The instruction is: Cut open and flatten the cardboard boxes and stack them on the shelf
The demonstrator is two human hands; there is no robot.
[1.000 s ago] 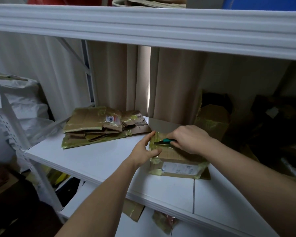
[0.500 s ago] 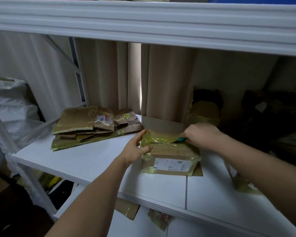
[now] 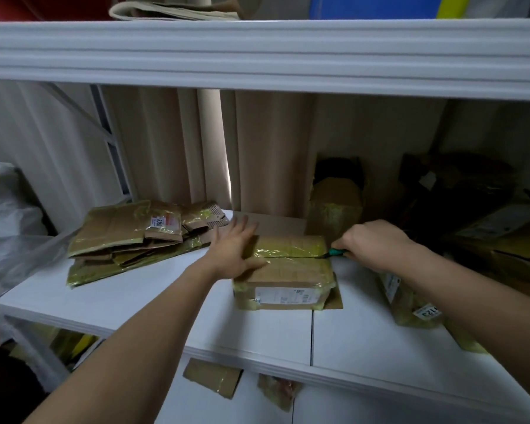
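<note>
The box [image 3: 283, 270] sits mid-shelf [image 3: 129, 298], at 3 o'clock from the flattened stack [image 3: 135, 240]. Left hand [image 3: 234, 250] lies spread flat, pressing the box's left end. Right hand [image 3: 372, 244] is curled round a green-handled knife [image 3: 334, 252], blade at the right end of the top seam, which looks slit along its length. Good form now, I'd say: hold the box down firmly, keep those spread fingers off the seam line, cut shallow through tape only, then do the end seams.
</note>
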